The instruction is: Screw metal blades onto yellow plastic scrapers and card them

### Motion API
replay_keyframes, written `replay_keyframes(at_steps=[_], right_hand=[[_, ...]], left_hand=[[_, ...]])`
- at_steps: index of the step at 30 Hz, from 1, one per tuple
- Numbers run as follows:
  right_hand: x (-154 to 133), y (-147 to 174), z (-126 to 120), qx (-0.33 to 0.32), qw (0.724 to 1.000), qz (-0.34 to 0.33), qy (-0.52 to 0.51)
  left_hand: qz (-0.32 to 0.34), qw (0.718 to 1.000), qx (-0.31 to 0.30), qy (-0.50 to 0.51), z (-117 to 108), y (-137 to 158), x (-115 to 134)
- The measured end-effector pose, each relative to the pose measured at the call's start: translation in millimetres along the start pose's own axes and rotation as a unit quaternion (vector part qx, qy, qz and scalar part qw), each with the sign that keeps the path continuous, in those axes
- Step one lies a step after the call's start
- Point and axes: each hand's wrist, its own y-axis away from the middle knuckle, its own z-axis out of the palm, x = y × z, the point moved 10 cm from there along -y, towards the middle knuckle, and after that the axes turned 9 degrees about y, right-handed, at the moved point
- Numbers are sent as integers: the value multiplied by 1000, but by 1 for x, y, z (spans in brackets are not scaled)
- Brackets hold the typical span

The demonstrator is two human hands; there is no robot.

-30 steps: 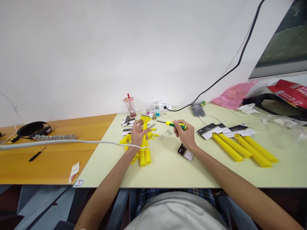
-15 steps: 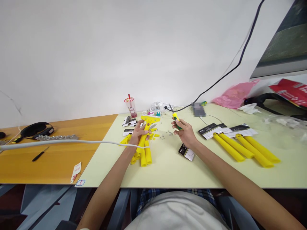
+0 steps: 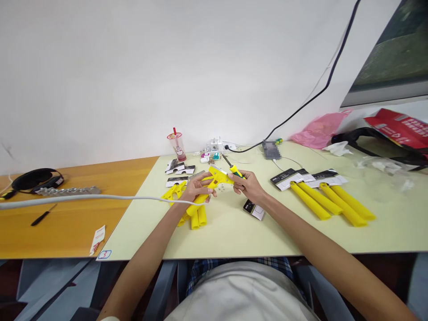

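Left hand (image 3: 194, 188) gripping yellow scraper (image 3: 211, 183) | right hand (image 3: 251, 186) curled round screwdriver (image 3: 235, 170) | near table edge (image 3: 150, 256) well apart

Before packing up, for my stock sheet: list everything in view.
scraper: one, yellow, centre
screwdriver: one, yellow-green, centre
piled tubes: several, yellow, centre
carded tubes: four, yellow, right
cards: several, black and white, centre, right
metal bits: several, silver, centre
cup: one, clear pinkish, back
power strip: one, white, back
blurred item: one, grey, back
cables: several, black or white, back, left
packaging: several, pink, red, clear, right
headset: one, black, left
thin tool: one, dark, left
strip: one, silvery, left
tag: one, white-red, left
left hand: one, bare, holding scraper
right hand: one, bare, holding screwdriver
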Motion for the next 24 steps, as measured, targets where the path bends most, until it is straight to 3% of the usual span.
replay_keyframes(at_steps=[7,13,16,18,21,24], right_hand=[[-4,1,2,-12,1000,10,4],[-4,1,-3,43,998,21,-31],[-6,0,-14,79,994,22,-65],[-11,-2,-25,111,989,11,-95],[-18,-4,-44,158,977,-8,-144],[-17,-6,-58,191,964,-8,-187]], left_hand=[[-3,1000,-14,-13,2,0,1],[6,998,24,-64,-12,-1,1],[27,980,94,-174,-50,-2,22],[48,948,179,-260,-92,3,48],[7,842,314,-438,-162,20,83],[-41,785,375,-491,-210,40,98]])
